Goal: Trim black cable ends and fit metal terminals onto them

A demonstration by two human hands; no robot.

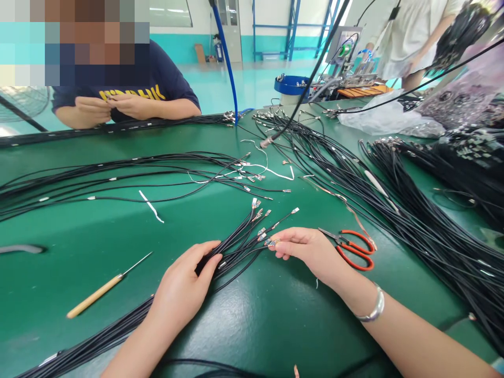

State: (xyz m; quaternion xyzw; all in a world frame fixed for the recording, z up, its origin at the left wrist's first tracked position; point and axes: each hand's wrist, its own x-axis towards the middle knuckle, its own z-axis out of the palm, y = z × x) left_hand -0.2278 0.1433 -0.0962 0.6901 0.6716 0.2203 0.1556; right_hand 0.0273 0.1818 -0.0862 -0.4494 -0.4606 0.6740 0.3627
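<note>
A bundle of thin black cables [241, 237] with small metal connectors at the ends lies across the green table in front of me. My left hand [188, 281] is closed around this bundle, a short way back from the connectors. With its fingertips, my right hand [301, 247] pinches one small metal connector [271, 242] on a cable end. Just right of that hand lie scissors [354, 249] with red handles. An awl [108, 286] with a wooden handle rests to the left of my left hand.
Loose black cables [157, 160] lie across the table's far left. Thick cable bundles [425, 236] cover the right side, near a clear plastic bag [386, 113]. A black cord [303, 94] hangs down over the table. Opposite sits a person in a dark shirt [169, 73].
</note>
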